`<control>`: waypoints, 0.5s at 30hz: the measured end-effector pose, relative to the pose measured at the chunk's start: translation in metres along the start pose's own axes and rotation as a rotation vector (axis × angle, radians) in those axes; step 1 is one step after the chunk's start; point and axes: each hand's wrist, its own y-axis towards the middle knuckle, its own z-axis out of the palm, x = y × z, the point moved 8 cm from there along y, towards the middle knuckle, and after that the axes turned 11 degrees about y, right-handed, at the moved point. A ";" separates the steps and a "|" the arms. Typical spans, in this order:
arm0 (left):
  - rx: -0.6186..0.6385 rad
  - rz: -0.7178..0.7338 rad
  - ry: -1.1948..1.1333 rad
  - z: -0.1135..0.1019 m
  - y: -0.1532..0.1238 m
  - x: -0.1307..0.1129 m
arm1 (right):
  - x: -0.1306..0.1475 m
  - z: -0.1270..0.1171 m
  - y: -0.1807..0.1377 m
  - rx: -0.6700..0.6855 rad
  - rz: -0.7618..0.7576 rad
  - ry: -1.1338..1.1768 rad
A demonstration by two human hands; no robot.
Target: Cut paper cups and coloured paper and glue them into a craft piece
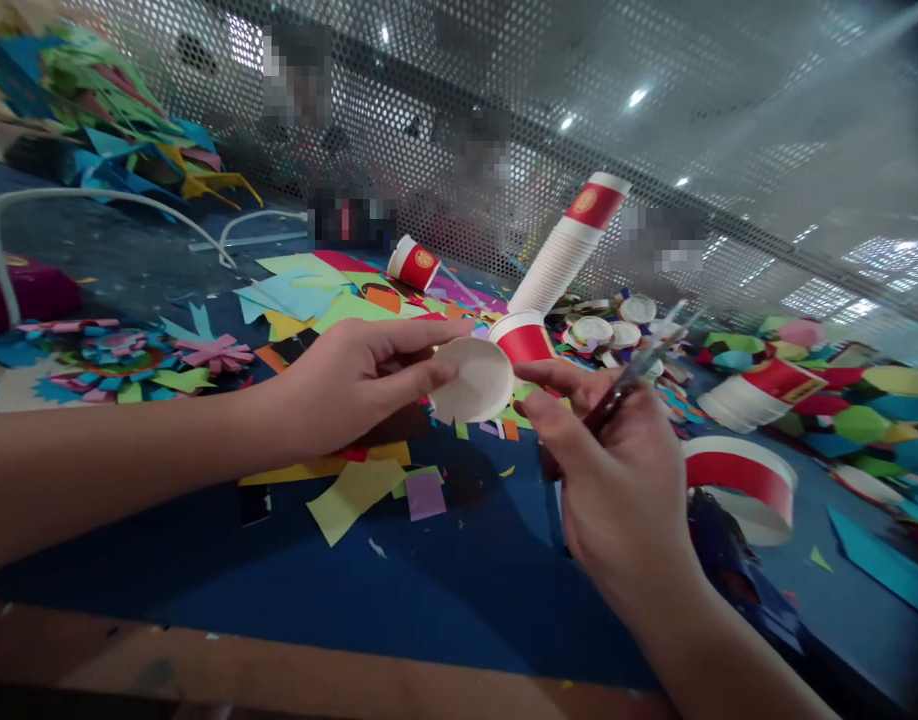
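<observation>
My left hand (369, 385) pinches a round white paper cup bottom (475, 380) between thumb and fingers, its pale flat face toward me. In my right hand (616, 470) a pair of scissors (633, 372) is gripped, with the blurred blades pointing up and away. The right thumb and index finger reach close to the disc's right edge; whether they touch it I cannot tell. Just behind the disc, a tall leaning stack of red and white paper cups (556, 265) rises. To the right of my right hand lies a cut red and white cup ring (778, 490).
Coloured paper scraps (354, 500) cover much of the blue table (459, 620). A single paper cup (414, 263) lies behind them. A white cable (91, 193) arches at left. Several cup pieces (592, 332), another cup stack (759, 392) and a dark blue object (736, 570) are at right.
</observation>
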 end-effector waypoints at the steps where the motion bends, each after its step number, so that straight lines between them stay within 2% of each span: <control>1: 0.019 0.014 0.054 0.001 0.001 0.001 | -0.001 0.002 0.001 0.012 -0.002 -0.017; 6: 0.142 0.219 0.245 0.012 0.001 -0.009 | -0.009 0.008 0.007 0.048 0.007 -0.143; 10: 0.122 0.309 0.368 0.011 0.001 -0.015 | -0.012 0.008 0.009 0.063 0.022 -0.161; 15: 0.085 0.367 0.472 0.010 0.002 -0.014 | -0.017 0.008 0.007 0.035 0.102 -0.065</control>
